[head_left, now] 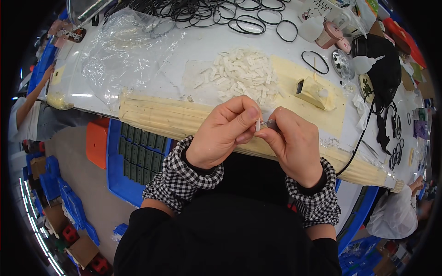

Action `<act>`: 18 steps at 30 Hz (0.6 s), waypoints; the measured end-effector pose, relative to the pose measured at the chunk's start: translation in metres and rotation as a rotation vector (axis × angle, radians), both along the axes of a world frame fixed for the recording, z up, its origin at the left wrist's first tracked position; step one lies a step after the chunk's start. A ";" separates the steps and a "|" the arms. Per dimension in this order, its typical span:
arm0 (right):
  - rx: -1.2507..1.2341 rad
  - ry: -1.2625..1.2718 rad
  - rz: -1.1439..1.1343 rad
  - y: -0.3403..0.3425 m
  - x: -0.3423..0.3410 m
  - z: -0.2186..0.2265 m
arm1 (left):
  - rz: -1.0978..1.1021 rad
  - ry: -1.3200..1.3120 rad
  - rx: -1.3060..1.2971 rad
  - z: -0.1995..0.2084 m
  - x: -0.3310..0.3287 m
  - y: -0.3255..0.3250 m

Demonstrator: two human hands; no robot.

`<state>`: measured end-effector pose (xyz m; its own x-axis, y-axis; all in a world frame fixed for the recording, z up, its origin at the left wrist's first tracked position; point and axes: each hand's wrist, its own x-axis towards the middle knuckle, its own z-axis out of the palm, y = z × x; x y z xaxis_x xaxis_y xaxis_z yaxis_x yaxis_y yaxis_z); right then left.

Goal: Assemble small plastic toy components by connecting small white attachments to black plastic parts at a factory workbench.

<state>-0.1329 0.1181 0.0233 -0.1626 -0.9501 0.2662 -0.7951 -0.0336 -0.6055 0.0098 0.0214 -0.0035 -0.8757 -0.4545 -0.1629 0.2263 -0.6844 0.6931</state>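
Note:
My left hand [221, 133] is closed, pinching a small white plastic strip [258, 124] between thumb and fingers. Close against it, my right hand [297, 147] grips a small grey metal piece [271, 124]; its exact kind is mostly hidden by the fingers. The two hands almost meet above the table's padded front edge. Just beyond them lies a heap of similar white plastic strips [246, 73], partly on a clear sheet. A small block wrapped in yellowish tape [315, 93] stands to the right of the heap.
A clear plastic bag [131, 55] lies at left, with black elastic loops [248, 25] at the back. Cups and a black cloth [380, 64] crowd the right. Below the edge are a blue crate [112, 170] of dark green parts and an orange stool [97, 142]. Another person's arm [37, 92] shows far left.

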 end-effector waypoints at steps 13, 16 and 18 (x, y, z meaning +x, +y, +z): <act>0.019 0.099 0.011 0.001 0.000 0.001 | 0.040 -0.067 -0.111 0.000 0.003 -0.002; 0.045 0.121 0.023 0.002 0.000 0.000 | 0.052 -0.078 -0.135 0.000 0.004 -0.002; 0.046 0.119 0.028 0.002 0.000 -0.001 | 0.046 -0.089 -0.149 0.000 0.005 -0.003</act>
<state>-0.1333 0.1200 0.0227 -0.1054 -0.9655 0.2383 -0.8607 -0.0314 -0.5081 0.0148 0.0186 -0.0031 -0.8385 -0.5187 -0.1671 0.1880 -0.5631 0.8047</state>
